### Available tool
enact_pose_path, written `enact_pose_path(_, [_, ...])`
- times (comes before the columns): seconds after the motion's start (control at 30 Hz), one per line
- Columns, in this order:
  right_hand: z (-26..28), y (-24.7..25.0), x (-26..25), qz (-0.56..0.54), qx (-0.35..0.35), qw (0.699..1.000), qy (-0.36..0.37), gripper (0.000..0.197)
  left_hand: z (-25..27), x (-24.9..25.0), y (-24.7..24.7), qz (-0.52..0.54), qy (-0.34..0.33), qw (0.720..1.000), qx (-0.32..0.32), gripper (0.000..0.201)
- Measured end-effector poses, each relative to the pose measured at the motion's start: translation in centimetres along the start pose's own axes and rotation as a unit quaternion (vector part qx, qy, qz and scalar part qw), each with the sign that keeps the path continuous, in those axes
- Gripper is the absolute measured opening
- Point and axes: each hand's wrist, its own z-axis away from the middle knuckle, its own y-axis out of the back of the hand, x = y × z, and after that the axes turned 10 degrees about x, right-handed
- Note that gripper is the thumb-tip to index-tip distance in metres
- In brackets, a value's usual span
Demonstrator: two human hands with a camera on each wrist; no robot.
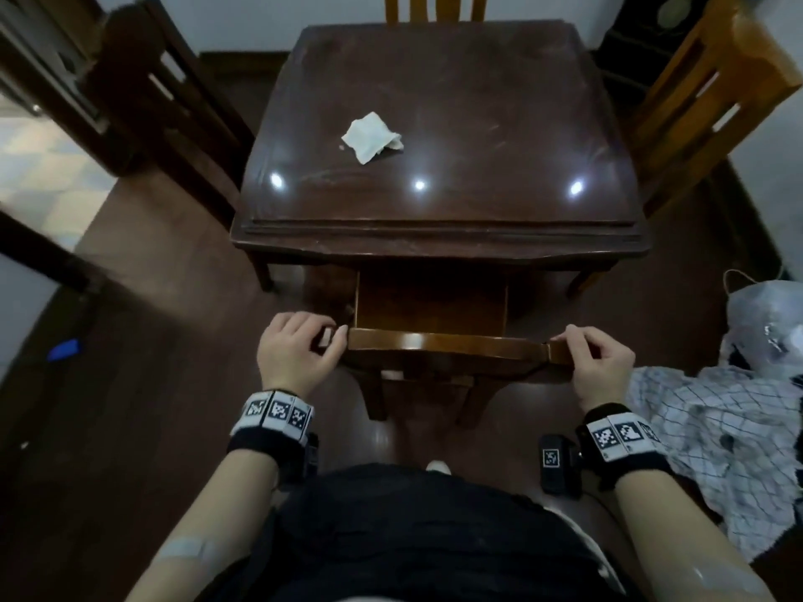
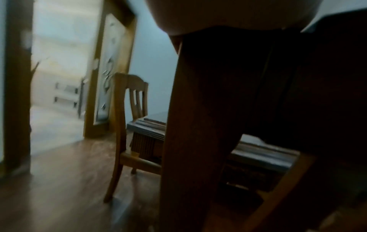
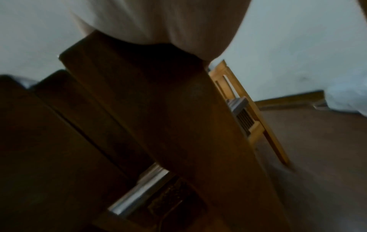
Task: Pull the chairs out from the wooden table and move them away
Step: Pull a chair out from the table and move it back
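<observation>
— Hands? 
— Left hand and right hand both curl around the near chair top rail's ends. 
— Chair? 
— Tucked under the wooden table, rail crosswise, seat facing the table.

Both arms reach forward and down, the left hand and the right hand each with fingers curled, thumbs on top, wrists level.
</observation>
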Motion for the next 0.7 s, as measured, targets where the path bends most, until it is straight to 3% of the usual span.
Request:
enact_pose_path(0.13, [-0.6,1.1,0.1,0.097,-0.065,0.988,0.1,0.043,0.0,-0.3,0.7,-0.081,-0.059,0.993,-0.056,0.038])
enact_pose_path(0.23, [-0.9,2.4,-0.7,0.183,-0.165,0.958,0.148,0.045,-0.1,-0.7,1.8,-0.081,-0.101,0.983,-0.129,0.052])
enact_pose_path(0.3, [-1.5,3.4,-2.0,0.289,-0.251,0.909,0.164,0.054,-0.5,-0.5,2.9,-0.095,-0.107,0.968,-0.205,0.067])
enact_pose_path(0.4, [-2.7,3.4,-5.2,0.482,-0.355,0.775,0.205,0.075,-1.9,1.1,3.3,-0.177,-0.093,0.934,-0.295,0.073])
enact_pose_path(0.43, [-2.9,2.8,-6.0,0.508,-0.366,0.747,0.223,0.078,-2.4,1.6,2.9,-0.196,-0.094,0.928,-0.304,0.069])
enact_pose_path(0.5, [-2.5,1.1,-6.8,0.515,-0.377,0.734,0.23,0.075,-2.7,2.5,2.0,-0.21,-0.104,0.921,-0.312,0.061])
enact_pose_path(0.63, [-2.0,-1.1,-7.3,0.552,-0.371,0.715,0.216,0.04,-2.8,3.0,1.0,-0.207,-0.069,0.926,-0.307,0.06])
enact_pose_path(0.7, [-2.1,-1.0,-7.5,0.561,-0.376,0.704,0.22,0.037,-3.0,3.3,0.9,-0.231,-0.054,0.92,-0.312,0.046])
